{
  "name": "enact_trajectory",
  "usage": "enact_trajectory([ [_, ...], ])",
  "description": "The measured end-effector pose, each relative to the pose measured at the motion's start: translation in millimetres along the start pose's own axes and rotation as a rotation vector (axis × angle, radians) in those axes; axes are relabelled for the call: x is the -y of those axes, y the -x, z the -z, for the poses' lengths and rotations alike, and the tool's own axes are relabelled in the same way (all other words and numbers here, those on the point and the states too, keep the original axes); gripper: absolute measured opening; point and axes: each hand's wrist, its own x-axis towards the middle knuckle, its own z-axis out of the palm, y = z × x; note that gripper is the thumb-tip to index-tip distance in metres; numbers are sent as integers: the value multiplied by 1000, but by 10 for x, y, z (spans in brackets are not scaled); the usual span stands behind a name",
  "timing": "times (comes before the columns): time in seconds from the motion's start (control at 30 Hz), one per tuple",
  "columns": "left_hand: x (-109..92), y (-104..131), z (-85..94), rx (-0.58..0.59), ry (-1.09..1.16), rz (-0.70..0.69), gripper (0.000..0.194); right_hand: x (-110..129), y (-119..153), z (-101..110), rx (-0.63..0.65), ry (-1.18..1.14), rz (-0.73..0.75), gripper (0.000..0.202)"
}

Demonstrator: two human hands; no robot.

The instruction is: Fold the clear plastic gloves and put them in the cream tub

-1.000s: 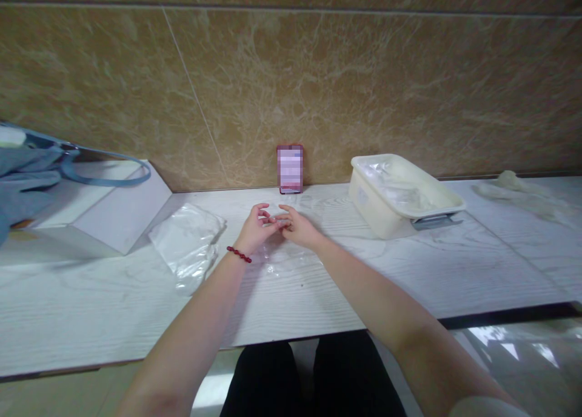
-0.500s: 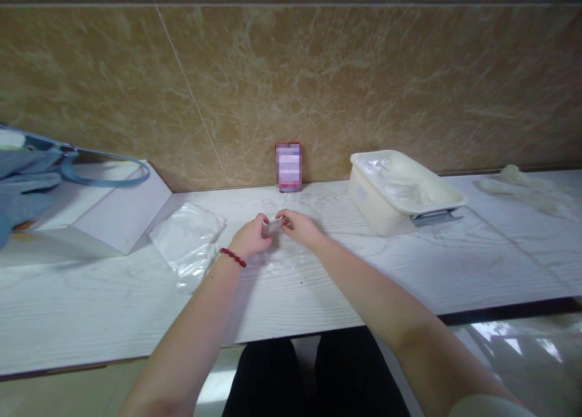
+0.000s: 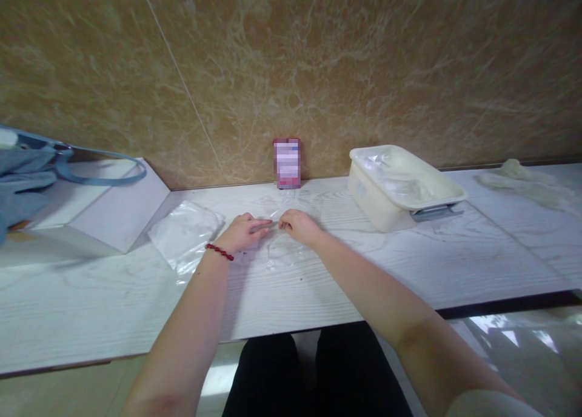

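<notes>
A clear plastic bag lies on the white wood-grain table, hard to tell from the surface under it. My right hand is curled over it from the right, fingertips pressed together on its edge. From the left, my left hand reaches in with its fingers stretched out, the tips close to the right hand's fingertips. No object shows in the left hand; whether it touches the bag I cannot tell. Left of it lies a flat stack of clear plastic bags.
A phone leans upright against the brown marbled wall. To the right stands a cream plastic tub with clear plastic inside, and beyond it lie pale gloves. A white box with a blue bag is at the left.
My left hand has shifted slightly left, and its bent fingers have straightened out. The right hand stays in nearly the same place. The camera view has tilted slightly.
</notes>
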Motion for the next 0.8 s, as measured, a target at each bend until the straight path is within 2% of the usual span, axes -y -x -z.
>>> enact_trajectory([
  [0.17, -66, -3, -54, 43, -103, 101, 40, 16, 7, 27, 37, 35, 11, 26],
  [0.37, -51, 24, -21, 166, -166, 126, 58, -15, 19, 86, 126, 78, 24, 34],
  [0.53, -25, 46, 5, 257, -162, 138, 73, -46, 127, 232, 190, 136, -35, 50],
  [0.8, -44, 61, 43, 311, -134, 157, 90, -83, 224, 469, 287, 203, -143, 50],
])
